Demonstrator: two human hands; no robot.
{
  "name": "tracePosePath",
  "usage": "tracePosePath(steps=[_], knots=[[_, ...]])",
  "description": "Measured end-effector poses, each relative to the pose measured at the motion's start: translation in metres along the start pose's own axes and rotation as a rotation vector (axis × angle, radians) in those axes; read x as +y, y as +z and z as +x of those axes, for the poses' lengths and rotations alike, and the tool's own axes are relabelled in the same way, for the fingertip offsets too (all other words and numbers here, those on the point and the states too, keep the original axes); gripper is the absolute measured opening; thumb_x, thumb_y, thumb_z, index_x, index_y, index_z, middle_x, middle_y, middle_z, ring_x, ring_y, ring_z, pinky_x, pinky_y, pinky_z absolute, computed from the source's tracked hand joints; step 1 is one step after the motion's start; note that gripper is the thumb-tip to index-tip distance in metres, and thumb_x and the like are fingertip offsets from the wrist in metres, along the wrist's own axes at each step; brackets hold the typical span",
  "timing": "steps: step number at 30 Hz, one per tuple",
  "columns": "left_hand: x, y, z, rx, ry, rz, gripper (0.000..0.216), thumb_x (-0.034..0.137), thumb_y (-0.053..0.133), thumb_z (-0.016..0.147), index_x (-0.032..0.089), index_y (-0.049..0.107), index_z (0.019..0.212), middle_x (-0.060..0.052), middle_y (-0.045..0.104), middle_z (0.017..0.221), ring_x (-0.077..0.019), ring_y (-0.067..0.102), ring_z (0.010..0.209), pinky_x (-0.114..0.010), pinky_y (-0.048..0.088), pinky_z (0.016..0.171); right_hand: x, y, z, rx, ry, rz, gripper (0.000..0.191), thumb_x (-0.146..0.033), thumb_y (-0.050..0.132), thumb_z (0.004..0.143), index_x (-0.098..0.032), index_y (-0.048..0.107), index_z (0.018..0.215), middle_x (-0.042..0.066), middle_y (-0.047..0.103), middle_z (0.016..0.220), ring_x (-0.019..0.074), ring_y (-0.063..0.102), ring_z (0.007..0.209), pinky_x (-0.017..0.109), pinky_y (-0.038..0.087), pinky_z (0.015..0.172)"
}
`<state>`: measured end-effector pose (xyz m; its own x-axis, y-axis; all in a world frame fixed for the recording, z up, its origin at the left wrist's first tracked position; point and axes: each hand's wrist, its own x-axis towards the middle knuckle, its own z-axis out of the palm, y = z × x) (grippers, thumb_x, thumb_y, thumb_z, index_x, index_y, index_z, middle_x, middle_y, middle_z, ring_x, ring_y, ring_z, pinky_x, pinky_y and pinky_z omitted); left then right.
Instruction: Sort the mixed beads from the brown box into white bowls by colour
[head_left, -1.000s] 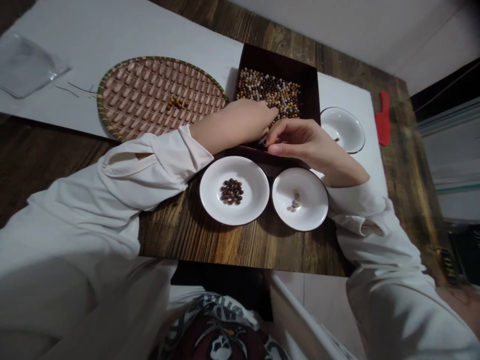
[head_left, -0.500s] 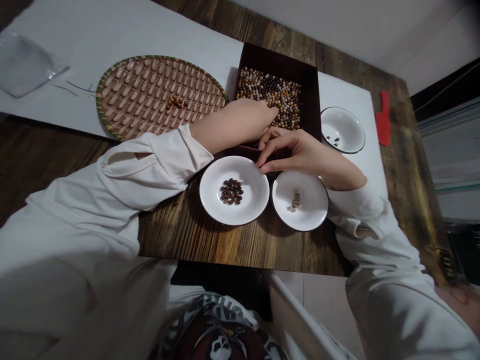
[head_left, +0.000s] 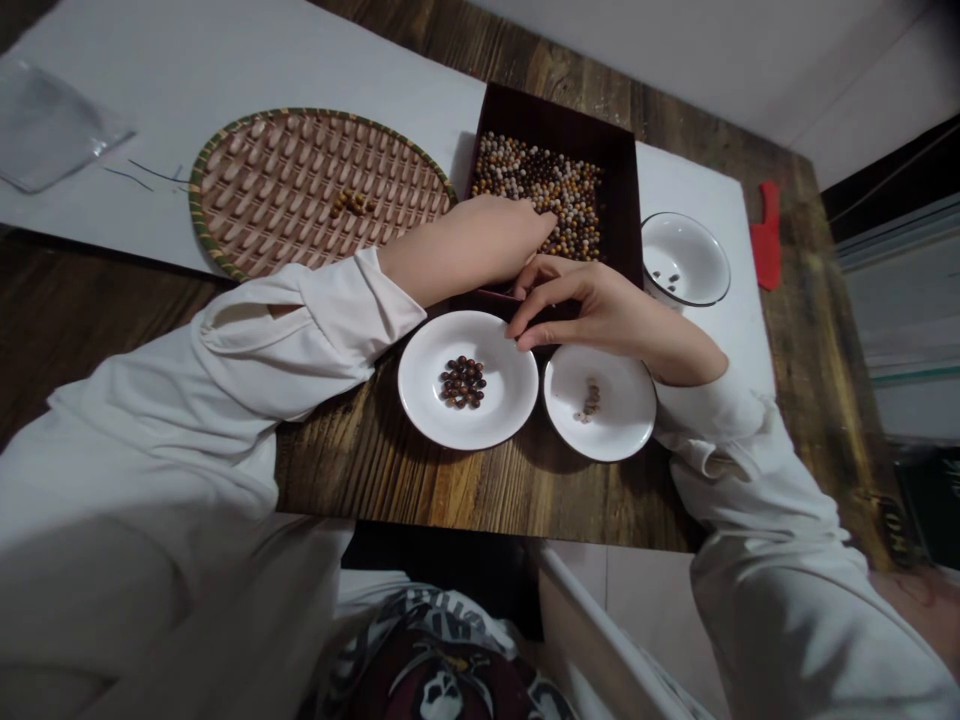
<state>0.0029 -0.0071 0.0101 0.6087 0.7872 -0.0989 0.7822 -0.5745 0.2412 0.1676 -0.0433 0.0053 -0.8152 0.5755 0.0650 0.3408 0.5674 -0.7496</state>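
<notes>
My left hand (head_left: 504, 238) reaches over the near side of a dark box (head_left: 621, 215) of mixed beads (head_left: 541, 178) in brown, cream, yellow and dark tones. Its fingers are mostly hidden beneath it. My right hand (head_left: 581, 308) is at the box's near edge, thumb and forefinger pinched at the rim of a white bowl (head_left: 420, 395). Anything between those fingertips is too small to make out. A cluster of dark brown beads (head_left: 463, 382) lies in that bowl. Below my right hand, a second white bowl (head_left: 626, 425) holds several pale beads (head_left: 591, 400).
To the left, a round woven tray (head_left: 270, 190) carries a few yellow-brown beads (head_left: 352, 204). A white bowl (head_left: 705, 255) with small grey beads stands right of the box. Beyond are a red object (head_left: 766, 250) and, far left, a clear plastic bag (head_left: 56, 130).
My right thumb and forefinger have shifted slightly left and down, to the rim of the dark-bead bowl. My left hand has hardly moved.
</notes>
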Motion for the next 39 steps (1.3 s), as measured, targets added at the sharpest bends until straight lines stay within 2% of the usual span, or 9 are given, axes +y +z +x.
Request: tracePosePath(steps=[4, 8, 12, 20, 27, 33, 39], knots=[[0.0012, -0.0016, -0.0015, -0.004, 0.003, 0.031, 0.041, 0.027, 0.047, 0.086, 0.017, 0.056, 0.126, -0.015, 0.068, 0.11, -0.0312, 0.06, 0.109, -0.036, 0.043, 0.089, -0.001, -0.0002, -0.0001, -0.006, 0.006, -0.007, 0.02, -0.043, 0.073, 0.078, -0.025, 0.076, 0.085, 0.005, 0.061, 0.093, 0.0216, 0.055, 0.096, 0.036, 0.044, 0.087], [0.0018, -0.0028, -0.0012, -0.004, 0.041, 0.088, 0.043, 0.025, 0.042, 0.086, 0.015, 0.056, 0.125, -0.018, 0.067, 0.111, -0.0342, 0.062, 0.104, -0.041, 0.045, 0.086, -0.0007, -0.0002, 0.0, 0.0, 0.008, 0.004, 0.019, -0.042, 0.074, 0.077, -0.024, 0.076, 0.084, 0.005, 0.06, 0.092, 0.0219, 0.055, 0.096, 0.036, 0.045, 0.086], [0.0012, -0.0029, -0.0013, -0.007, 0.041, 0.048, 0.045, 0.029, 0.045, 0.084, 0.02, 0.055, 0.127, -0.014, 0.067, 0.115, -0.0348, 0.06, 0.106, -0.045, 0.045, 0.089, 0.0001, 0.0001, -0.0001, 0.0, 0.004, 0.01, 0.018, -0.041, 0.074, 0.077, -0.024, 0.076, 0.084, 0.004, 0.06, 0.091, 0.0217, 0.055, 0.096, 0.035, 0.045, 0.086], [0.0009, -0.0017, -0.0018, -0.008, -0.02, -0.027, 0.042, 0.03, 0.049, 0.087, 0.017, 0.056, 0.126, -0.015, 0.068, 0.109, -0.0312, 0.057, 0.113, -0.036, 0.042, 0.092, -0.0004, -0.0003, -0.0001, -0.01, 0.002, 0.0, 0.02, -0.042, 0.073, 0.078, -0.024, 0.075, 0.084, 0.004, 0.06, 0.092, 0.0213, 0.054, 0.095, 0.036, 0.044, 0.087], [0.0043, -0.004, -0.0039, -0.013, 0.026, 0.102, 0.04, 0.022, 0.043, 0.09, 0.01, 0.054, 0.126, -0.018, 0.064, 0.118, -0.0317, 0.061, 0.106, -0.039, 0.045, 0.088, -0.0013, -0.0002, -0.0006, -0.014, -0.016, -0.006, 0.022, -0.042, 0.072, 0.079, -0.021, 0.074, 0.086, 0.004, 0.059, 0.093, 0.0202, 0.054, 0.095, 0.035, 0.044, 0.087], [0.0039, -0.0032, -0.0013, -0.03, -0.009, 0.069, 0.045, 0.028, 0.046, 0.088, 0.018, 0.052, 0.132, -0.014, 0.066, 0.117, -0.0335, 0.06, 0.108, -0.044, 0.045, 0.089, -0.0015, -0.0003, -0.0006, -0.015, -0.013, -0.021, 0.02, -0.041, 0.072, 0.079, -0.022, 0.074, 0.086, 0.004, 0.059, 0.093, 0.0203, 0.054, 0.096, 0.035, 0.044, 0.087], [0.0034, -0.0033, -0.0021, -0.009, 0.034, 0.123, 0.041, 0.023, 0.043, 0.089, 0.012, 0.055, 0.126, -0.018, 0.067, 0.113, -0.0323, 0.063, 0.104, -0.039, 0.046, 0.084, -0.0007, -0.0002, -0.0007, -0.019, -0.025, -0.022, 0.021, -0.041, 0.071, 0.08, -0.021, 0.074, 0.087, 0.004, 0.058, 0.093, 0.02, 0.054, 0.097, 0.036, 0.044, 0.088]])
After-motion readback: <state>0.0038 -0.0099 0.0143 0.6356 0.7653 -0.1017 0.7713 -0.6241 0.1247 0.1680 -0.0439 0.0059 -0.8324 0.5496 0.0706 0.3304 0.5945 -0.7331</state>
